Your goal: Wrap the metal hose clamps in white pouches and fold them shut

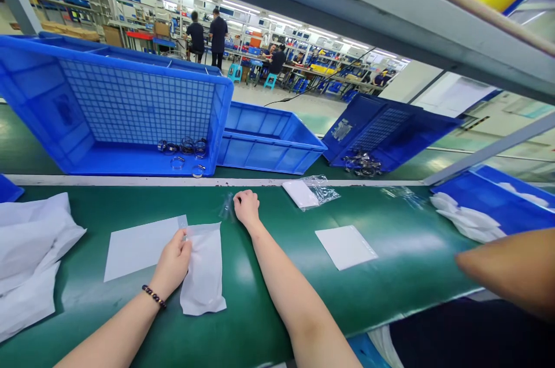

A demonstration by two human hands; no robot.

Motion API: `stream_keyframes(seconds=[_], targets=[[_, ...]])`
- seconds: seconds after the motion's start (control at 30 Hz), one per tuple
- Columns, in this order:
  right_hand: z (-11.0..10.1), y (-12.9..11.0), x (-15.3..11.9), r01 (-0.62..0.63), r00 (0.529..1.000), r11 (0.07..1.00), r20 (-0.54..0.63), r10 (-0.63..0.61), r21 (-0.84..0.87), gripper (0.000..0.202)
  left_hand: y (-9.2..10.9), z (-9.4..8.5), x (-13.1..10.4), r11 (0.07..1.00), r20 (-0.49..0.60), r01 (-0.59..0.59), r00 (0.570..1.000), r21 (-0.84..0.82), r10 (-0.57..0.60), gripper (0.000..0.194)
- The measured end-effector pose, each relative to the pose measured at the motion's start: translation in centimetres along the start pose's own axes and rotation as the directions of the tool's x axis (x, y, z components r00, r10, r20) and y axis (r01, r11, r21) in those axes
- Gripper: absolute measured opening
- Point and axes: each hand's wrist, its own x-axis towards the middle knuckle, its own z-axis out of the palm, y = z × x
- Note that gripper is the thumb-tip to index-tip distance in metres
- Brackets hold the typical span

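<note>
My left hand [174, 258], wearing a beaded bracelet, pinches the upper corner of a white pouch [203, 275]. The pouch bulges slightly near its bottom and lies on the green work surface [269, 310]. Under and left of that hand is a flat translucent white sheet [134, 246]. Farther forward, my right hand [247, 206] is closed with its fingers curled down at the surface. A small piece of clear plastic [226, 206] lies right beside its fingers; whatever is between the fingertips is hidden.
Blue crates [143, 102] line the far edge, one holding several metal ring clamps [186, 147]. More metal parts [363, 164] sit in a tilted crate. A white card in clear plastic [301, 193] and a white sheet [346, 246] lie rightward. Another person's arm [511, 269] reaches in at right.
</note>
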Motion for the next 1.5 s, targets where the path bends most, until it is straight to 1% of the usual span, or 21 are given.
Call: stream_keyframes(seconds=[0.1,0.17,0.27,0.33,0.4,0.5,0.6,0.77,0.97,1.03,1.07,1.1,1.13,1.17,1.2,1.23,1.27,1.37,1.43,1.5], targets=[[-0.1,0.6,0.0,0.0,1.0,0.999,-0.018,0.0,-0.038,0.01,0.1,-0.1,0.1,0.999,-0.013,-0.017,1.0,0.029,0.018,0.03],[-0.2,0.8,0.0,0.002,0.999,0.998,-0.032,-0.004,-0.057,0.01,0.1,-0.2,0.1,0.998,-0.019,-0.023,1.0,0.053,0.024,0.03],[-0.4,0.8,-0.1,0.047,0.998,0.996,-0.025,-0.049,-0.079,0.01,0.2,-0.4,0.1,0.997,-0.028,-0.034,0.999,0.069,0.036,0.03],[-0.6,0.7,0.0,0.103,0.995,0.991,0.004,-0.103,-0.091,0.008,0.2,-0.4,0.1,0.997,-0.034,-0.038,0.999,0.07,0.04,0.03],[-0.9,0.6,0.0,0.153,0.988,0.983,0.045,-0.149,-0.099,0.012,0.2,-0.5,0.1,0.997,-0.037,-0.037,0.999,0.07,0.039,0.03],[-1.6,0.9,0.1,0.196,0.976,0.975,0.112,-0.184,-0.102,0.016,0.0,-0.6,0.2,0.997,-0.033,-0.044,0.998,0.06,0.046,0.029],[-2.4,1.6,-0.2,0.226,0.961,0.97,0.186,-0.206,-0.092,0.017,-0.1,-0.7,0.4,0.997,-0.03,-0.052,0.998,0.064,0.054,0.026],[-3.4,3.0,-1.3,0.242,0.932,0.968,0.293,-0.213,-0.068,0.033,-0.2,-0.8,0.5,0.994,-0.051,-0.052,0.997,0.099,0.058,0.021],[-4.5,3.6,-2.6,0.195,0.92,0.979,0.358,-0.16,-0.064,0.061,-0.3,-1.1,0.7,0.988,-0.043,-0.073,0.996,0.136,0.08,0.017],[-5.1,3.5,-3.0,0.156,0.933,0.988,0.33,-0.141,-0.019,0.065,-0.4,-1.2,0.8,0.99,-0.036,-0.089,0.995,0.107,0.093,0.019],[-5.4,3.4,-3.3,0.12,0.948,0.992,0.294,-0.125,0.033,0.064,-0.5,-1.2,0.8,0.992,-0.027,-0.092,0.995,0.081,0.095,0.019],[-5.7,3.1,-3.7,0.061,0.964,0.991,0.252,-0.091,0.122,0.062,-0.5,-1.2,0.9,0.995,-0.017,-0.086,0.996,0.046,0.087,0.02],[-6.0,2.8,-4.1,-0.013,0.975,0.972,0.219,-0.039,0.233,0.058,-0.4,-1.2,0.9,0.998,-0.01,-0.067,0.998,0.003,0.067,0.02],[-6.3,2.3,-4.6,-0.092,0.978,0.935,0.209,0.019,0.342,0.054,-0.4,-1.2,0.9,0.998,-0.003,-0.035,0.999,-0.046,0.035,0.021],[-6.4,1.7,-5.2,-0.169,0.97,0.885,0.233,0.071,0.433,0.05,-0.2,-1.2,1.0,0.995,0.002,0.006,1.0,-0.104,-0.006,0.022],[-6.4,1.1,-5.9,-0.242,0.953,0.835,0.284,0.107,0.495,0.047,0.0,-1.2,1.0,0.984,0.011,0.051,0.999,-0.168,-0.05,0.024],[-6.3,0.4,-6.7,-0.299,0.929,0.8,0.351,0.119,0.52,0.045,0.2,-1.2,1.1,0.967,0.025,0.096,0.995,-0.234,-0.093,0.026],[-5.2,-1.9,-9.1,-0.436,0.822,0.729,0.562,0.085,0.528,0.042,1.0,-1.2,1.1,0.905,0.089,0.192,0.981,-0.38,-0.171,0.032],[-4.3,-3.2,-10.2,-0.513,0.751,0.68,0.658,0.058,0.524,0.04,1.3,-1.2,1.1,0.899,0.093,0.198,0.98,-0.392,-0.176,0.033],[-3.7,-4.1,-10.8,-0.564,0.706,0.641,0.707,0.047,0.521,0.034,1.4,-1.4,1.0,0.925,0.066,0.163,0.987,-0.343,-0.149,0.033]])
